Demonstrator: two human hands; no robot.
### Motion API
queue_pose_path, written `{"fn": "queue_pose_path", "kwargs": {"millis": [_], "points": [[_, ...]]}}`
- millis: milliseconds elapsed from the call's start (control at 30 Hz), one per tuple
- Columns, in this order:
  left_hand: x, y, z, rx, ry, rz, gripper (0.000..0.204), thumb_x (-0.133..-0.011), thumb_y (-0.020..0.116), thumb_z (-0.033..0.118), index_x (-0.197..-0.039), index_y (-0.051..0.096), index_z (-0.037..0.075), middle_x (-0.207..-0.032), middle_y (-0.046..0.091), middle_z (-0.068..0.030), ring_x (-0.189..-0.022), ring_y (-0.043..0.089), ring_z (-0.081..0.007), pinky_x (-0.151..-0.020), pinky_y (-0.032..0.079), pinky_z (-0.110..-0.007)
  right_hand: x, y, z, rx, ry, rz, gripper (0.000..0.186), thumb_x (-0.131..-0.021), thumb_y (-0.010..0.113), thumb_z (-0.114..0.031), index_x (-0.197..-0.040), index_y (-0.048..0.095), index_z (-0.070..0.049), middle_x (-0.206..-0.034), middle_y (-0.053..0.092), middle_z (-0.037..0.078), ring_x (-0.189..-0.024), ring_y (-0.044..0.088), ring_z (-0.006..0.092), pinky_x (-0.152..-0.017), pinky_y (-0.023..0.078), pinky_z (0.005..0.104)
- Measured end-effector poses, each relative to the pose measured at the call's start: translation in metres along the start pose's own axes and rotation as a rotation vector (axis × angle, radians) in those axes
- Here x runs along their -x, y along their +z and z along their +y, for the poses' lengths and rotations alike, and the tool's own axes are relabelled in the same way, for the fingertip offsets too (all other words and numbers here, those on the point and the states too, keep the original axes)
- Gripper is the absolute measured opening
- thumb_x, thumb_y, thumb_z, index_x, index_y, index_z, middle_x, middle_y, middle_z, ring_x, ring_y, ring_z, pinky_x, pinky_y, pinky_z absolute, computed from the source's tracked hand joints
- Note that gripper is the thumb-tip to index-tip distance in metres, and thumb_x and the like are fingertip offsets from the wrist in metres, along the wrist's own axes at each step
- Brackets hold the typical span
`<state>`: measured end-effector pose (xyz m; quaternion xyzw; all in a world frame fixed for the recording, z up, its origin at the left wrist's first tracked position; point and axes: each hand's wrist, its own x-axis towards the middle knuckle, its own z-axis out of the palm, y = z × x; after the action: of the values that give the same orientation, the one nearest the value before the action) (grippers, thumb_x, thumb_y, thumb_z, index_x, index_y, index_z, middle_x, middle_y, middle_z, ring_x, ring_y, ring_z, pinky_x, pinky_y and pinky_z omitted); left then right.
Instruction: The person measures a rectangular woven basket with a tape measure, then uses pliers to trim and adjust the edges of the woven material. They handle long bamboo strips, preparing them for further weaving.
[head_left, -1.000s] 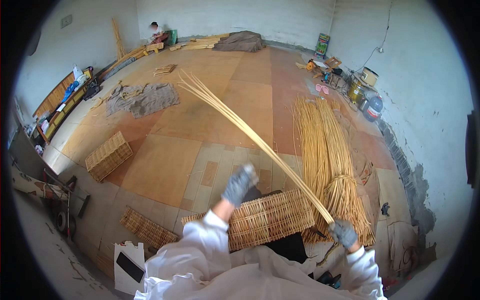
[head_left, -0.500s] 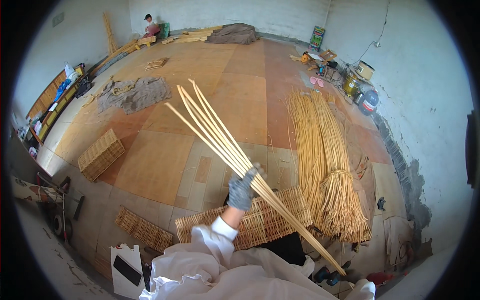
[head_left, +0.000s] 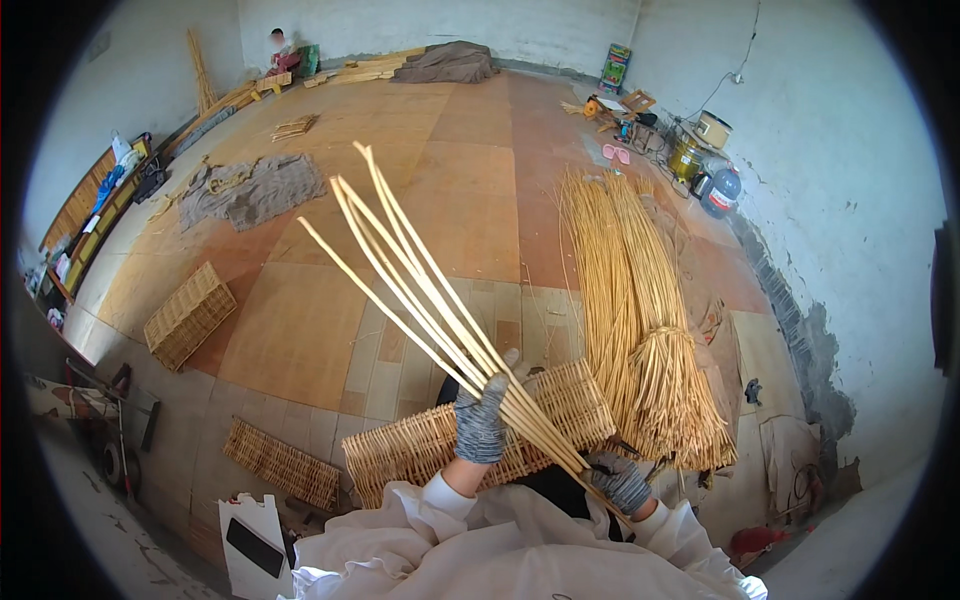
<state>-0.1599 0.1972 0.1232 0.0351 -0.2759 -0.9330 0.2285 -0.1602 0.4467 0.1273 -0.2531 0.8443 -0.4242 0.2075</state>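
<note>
My left hand (head_left: 480, 425), in a grey knit glove, is closed around a sheaf of pale wicker rods (head_left: 420, 290). Their upper ends fan out away from me, toward the far left. Lower down, my right hand (head_left: 620, 483), gloved the same way, is closed at the butt ends of these rods. Beneath the rods and across my lap lies a long woven wicker piece (head_left: 400, 448), partly hidden by my left hand and the rods.
Two large bundles of rods (head_left: 650, 330) lie on the right. Another wicker basket (head_left: 190, 315) and a flat woven panel (head_left: 283, 462) lie left, near a phone (head_left: 255, 547) on a white board. A grey cloth (head_left: 255, 190) covers some floor. Another person (head_left: 283, 55) sits far back.
My right hand has come in from the lower right edge and taken hold of the rods' lower ends. The rods' tips have spread wider and shifted left.
</note>
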Motion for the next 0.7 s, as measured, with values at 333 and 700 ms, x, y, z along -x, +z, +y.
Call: {"fn": "queue_pose_path", "kwargs": {"millis": [333, 700], "points": [[-0.001, -0.006, -0.006, 0.071, 0.049, -0.038, 0.044, -0.087, 0.060, 0.013, -0.126, 0.042, 0.006, -0.119, 0.053, -0.0128, -0.111, 0.054, -0.0286, -0.088, 0.052, -0.041, -0.003, 0.027, 0.005, -0.311, -0.167, 0.242, 0.024, -0.079, 0.066, -0.007, -0.102, 0.065, -0.002, -0.105, 0.059, 0.014, -0.093, 0.059, 0.0248, -0.079, 0.048, 0.0311], [0.010, 0.019, 0.012, -0.042, 0.159, 0.006, 0.052, -0.085, 0.063, 0.025, -0.125, 0.038, 0.003, -0.115, 0.045, -0.0130, -0.100, 0.050, -0.0203, -0.077, 0.051, -0.038, -0.050, 0.040, -0.054, 0.126, -0.469, 0.333, 0.020, -0.074, 0.069, -0.008, -0.094, 0.067, -0.005, -0.096, 0.059, 0.016, -0.084, 0.060, 0.0289, -0.072, 0.050, 0.0342]]}}
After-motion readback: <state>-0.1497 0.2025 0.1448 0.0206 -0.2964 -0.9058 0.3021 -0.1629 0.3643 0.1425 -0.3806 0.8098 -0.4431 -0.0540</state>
